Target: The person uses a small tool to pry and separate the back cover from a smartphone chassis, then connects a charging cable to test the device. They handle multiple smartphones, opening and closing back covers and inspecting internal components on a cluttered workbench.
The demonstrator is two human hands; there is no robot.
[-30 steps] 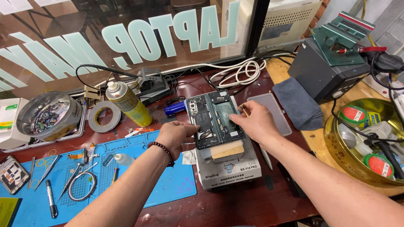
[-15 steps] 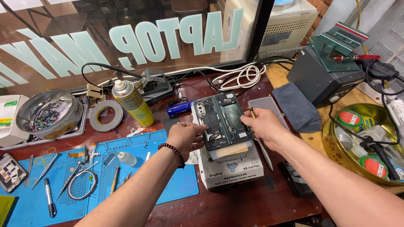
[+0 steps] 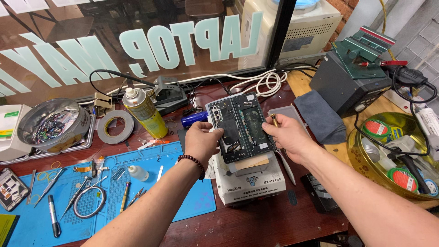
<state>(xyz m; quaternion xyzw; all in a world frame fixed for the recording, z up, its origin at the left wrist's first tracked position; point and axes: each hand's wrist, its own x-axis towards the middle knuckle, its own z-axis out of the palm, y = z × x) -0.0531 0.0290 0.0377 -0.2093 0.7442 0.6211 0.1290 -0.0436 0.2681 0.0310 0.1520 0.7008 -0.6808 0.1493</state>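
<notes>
The opened device (image 3: 238,126), a dark two-panel unit with its back off, has come up off the white heating station (image 3: 249,180) and now tilts toward the window, where a second ago it lay flat on the pad. That suggests it has come free of the pad and is being turned over in hand for a look. The left hand (image 3: 201,142) grips its edge at nine o'clock, fingers clenched on the frame. The right hand (image 3: 286,137) grasps the three o'clock edge, a thin tool (image 3: 287,165) tucked in its fingers. Bare boards and shields show across both halves. A yellow spray can (image 3: 145,114) stands on the counter (image 3: 256,224) at ten o'clock.
</notes>
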